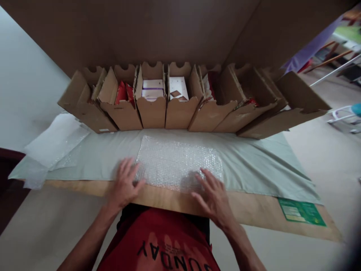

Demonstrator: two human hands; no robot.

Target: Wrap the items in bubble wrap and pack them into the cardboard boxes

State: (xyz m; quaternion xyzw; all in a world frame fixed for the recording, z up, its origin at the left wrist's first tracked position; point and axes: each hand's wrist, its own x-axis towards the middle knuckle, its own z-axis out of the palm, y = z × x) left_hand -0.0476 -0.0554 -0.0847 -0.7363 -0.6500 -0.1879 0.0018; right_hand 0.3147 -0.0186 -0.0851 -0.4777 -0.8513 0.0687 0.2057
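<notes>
We have both grips released: our left hand (124,186) and right hand (214,196) are loosely spread at either end of the bubble wrap (176,162), which lies flat between and just beyond them; cardboard boxes (179,116) stand farther ahead.

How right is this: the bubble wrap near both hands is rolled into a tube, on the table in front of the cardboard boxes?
Not quite: the head view shows the bubble wrap spread out, not rolled. It lies on the table in front of the cardboard boxes, near the left hand and right hand.
</notes>
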